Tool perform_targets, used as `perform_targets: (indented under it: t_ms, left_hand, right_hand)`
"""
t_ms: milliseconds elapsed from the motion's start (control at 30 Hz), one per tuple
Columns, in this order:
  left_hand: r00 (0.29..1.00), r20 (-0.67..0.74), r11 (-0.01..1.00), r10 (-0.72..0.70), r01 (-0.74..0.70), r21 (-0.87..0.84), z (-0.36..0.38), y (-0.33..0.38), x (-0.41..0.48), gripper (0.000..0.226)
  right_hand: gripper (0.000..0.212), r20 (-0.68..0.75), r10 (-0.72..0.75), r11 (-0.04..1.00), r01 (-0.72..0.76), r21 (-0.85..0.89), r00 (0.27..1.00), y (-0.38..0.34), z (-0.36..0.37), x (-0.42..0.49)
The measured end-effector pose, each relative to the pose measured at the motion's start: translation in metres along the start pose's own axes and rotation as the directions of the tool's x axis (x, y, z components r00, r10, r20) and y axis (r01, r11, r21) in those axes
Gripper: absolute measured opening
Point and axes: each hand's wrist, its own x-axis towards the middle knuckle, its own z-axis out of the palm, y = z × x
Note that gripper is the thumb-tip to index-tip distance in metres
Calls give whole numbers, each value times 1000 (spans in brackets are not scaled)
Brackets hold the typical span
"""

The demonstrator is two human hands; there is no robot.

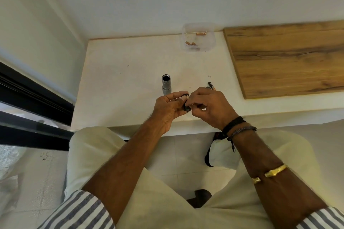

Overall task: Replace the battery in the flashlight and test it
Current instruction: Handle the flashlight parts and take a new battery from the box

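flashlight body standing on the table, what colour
The flashlight body is silver-grey, open top dark inside; head view.

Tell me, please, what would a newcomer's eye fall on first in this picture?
Both hands meet at the near edge of the white table, where the left hand and right hand together pinch a small black part. Just beyond the left hand, the grey flashlight body stands with its open end up. At the table's far edge, a clear container holds copper-coloured batteries.
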Motion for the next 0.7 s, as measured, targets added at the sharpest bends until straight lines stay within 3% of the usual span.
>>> perform_targets:
  t_ms: [233,400,467,567,700]
  left_hand:
    - [1000,-2,992,-5,5,-127,-1,-5,-1,19]
    - [997,44,962,-67,76,-263,2,-5,-2,24]
    - [995,53,947,-79,91,-307,3,-5,-3,27]
    - [993,64,925,-96,112,-363,5,-4,-3,23]
    - [982,170,867,-81,154,-474,5,0,-4,22]
  right_hand:
    - [13,-115,42,999,-39,36,992,1,1,0]
    - [10,-206,181,977,-152,149,962,7,2,-1]
    - [9,-304,299,942,-228,247,904,13,0,0]
    - [11,-399,517,836,-347,425,757,30,-4,2]
    - [11,-454,674,736,-481,476,583,60,-6,2]
